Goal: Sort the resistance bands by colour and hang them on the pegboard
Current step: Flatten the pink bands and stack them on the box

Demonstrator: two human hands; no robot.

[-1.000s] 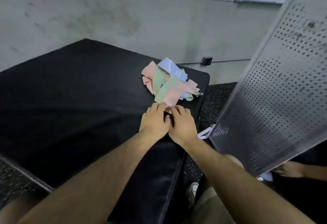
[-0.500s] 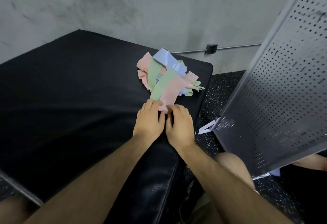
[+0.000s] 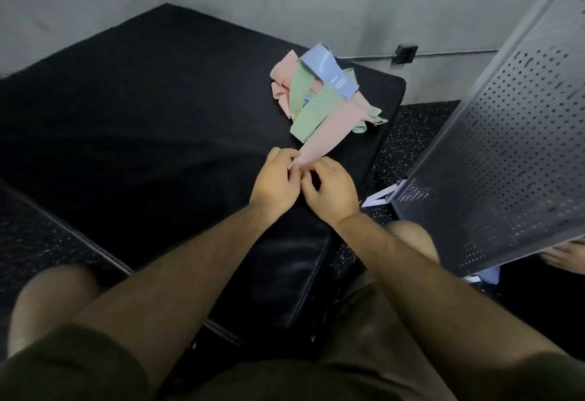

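A tangled pile of resistance bands lies near the far right corner of the black padded bench (image 3: 142, 122). A blue band (image 3: 329, 71) lies on top, with green bands (image 3: 311, 109) and pink ones under it. One long pink band (image 3: 332, 128) stretches out of the pile toward me. My left hand (image 3: 275, 182) and my right hand (image 3: 329, 191) are side by side, and both pinch its near end just above the bench. The grey pegboard (image 3: 493, 154) stands tilted to the right of the bench, with no band on it.
A white foot (image 3: 380, 199) of the pegboard rests on the speckled floor by the bench's right edge. A grey wall with a cable and a small box (image 3: 403, 54) runs behind. Another person's hand (image 3: 563, 256) shows under the pegboard's lower edge. My knees frame the bench's near end.
Both hands have gone from lying flat at the pile's edge to pinching the pink band's end, and have drawn it out toward me. The camera has tilted further down.
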